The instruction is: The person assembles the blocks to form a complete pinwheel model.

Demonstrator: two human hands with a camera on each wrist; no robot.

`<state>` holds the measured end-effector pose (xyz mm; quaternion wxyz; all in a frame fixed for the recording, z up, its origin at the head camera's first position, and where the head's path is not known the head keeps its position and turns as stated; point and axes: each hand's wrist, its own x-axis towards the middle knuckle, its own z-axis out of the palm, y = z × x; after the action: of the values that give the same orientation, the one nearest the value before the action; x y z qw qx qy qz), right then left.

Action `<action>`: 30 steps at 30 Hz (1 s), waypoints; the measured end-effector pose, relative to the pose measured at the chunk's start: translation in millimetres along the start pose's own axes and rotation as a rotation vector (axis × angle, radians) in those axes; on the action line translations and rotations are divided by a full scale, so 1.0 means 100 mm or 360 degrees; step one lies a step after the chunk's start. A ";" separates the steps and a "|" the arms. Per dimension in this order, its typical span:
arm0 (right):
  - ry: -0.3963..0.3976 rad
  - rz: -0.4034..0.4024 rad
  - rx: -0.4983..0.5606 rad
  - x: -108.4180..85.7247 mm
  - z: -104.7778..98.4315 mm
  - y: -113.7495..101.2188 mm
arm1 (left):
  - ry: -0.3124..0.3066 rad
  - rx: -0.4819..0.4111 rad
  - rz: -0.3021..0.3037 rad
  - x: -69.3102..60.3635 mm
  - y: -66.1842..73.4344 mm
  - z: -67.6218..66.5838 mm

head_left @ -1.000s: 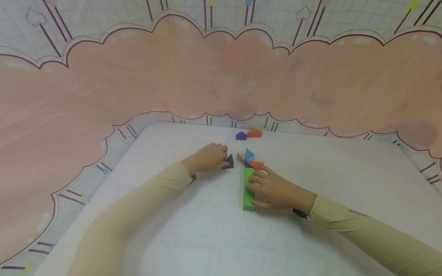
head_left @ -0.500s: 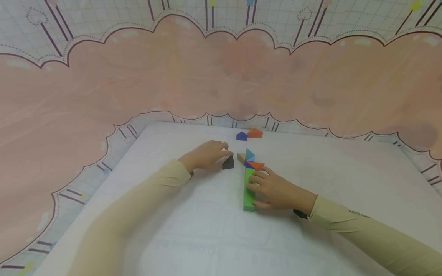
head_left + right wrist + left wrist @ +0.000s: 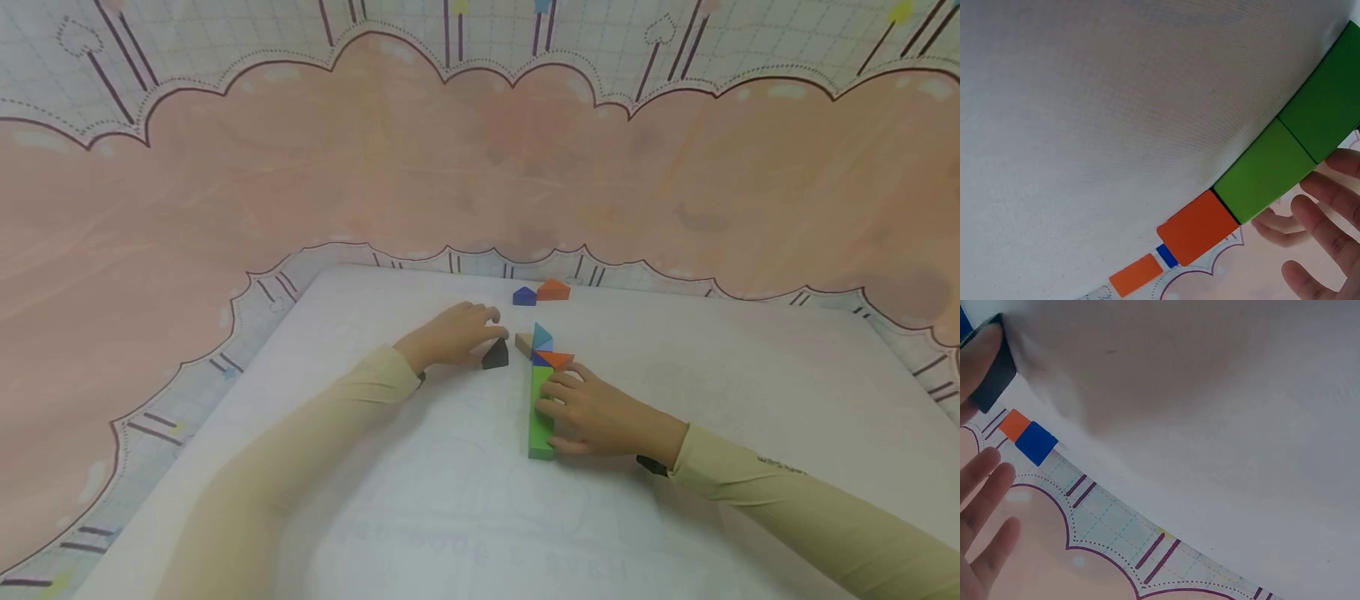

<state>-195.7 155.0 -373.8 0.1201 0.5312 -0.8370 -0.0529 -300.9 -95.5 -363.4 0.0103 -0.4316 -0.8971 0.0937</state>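
In the head view, my left hand [image 3: 450,335] pinches a black wedge-shaped toy block [image 3: 496,355] on the white table. The left wrist view shows the thumb [image 3: 980,357] against that block, with the other fingers spread apart. My right hand [image 3: 588,410] rests its fingers along the right side of a green row [image 3: 540,433]. In the right wrist view the row is a light green block [image 3: 1266,169] and a dark green block [image 3: 1322,94]. Beyond it sit an orange triangle block [image 3: 557,358], blue and light blue triangles [image 3: 541,335], and a tan block [image 3: 523,343].
Farther back on the table [image 3: 405,467], a blue block [image 3: 524,296] and an orange block [image 3: 553,290] stand side by side. A patterned pink and white cloth [image 3: 480,167] rises behind the table's far edge.
Over the last second my left fingers have shifted up and spread around the black block, which stays nearly in place. My right hand and the other blocks have not visibly moved.
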 end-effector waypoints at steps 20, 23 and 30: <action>0.0031 -0.0028 0.0007 0.00 0.02 0.01 | 0.0077 0.0171 -0.0072 0.26 0.14 0.02; 0.0058 -0.0037 0.0001 -0.01 0.02 0.01 | 0.0058 0.0173 -0.0097 0.27 0.16 0.01; 0.0096 -0.0061 -0.0008 -0.01 0.02 0.01 | 0.0033 0.0167 -0.0124 0.29 0.18 0.02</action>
<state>-196.8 156.2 -375.5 0.1454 0.5482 -0.8226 -0.0412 -305.3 -61.8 -370.0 0.0457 -0.3962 -0.9069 0.1357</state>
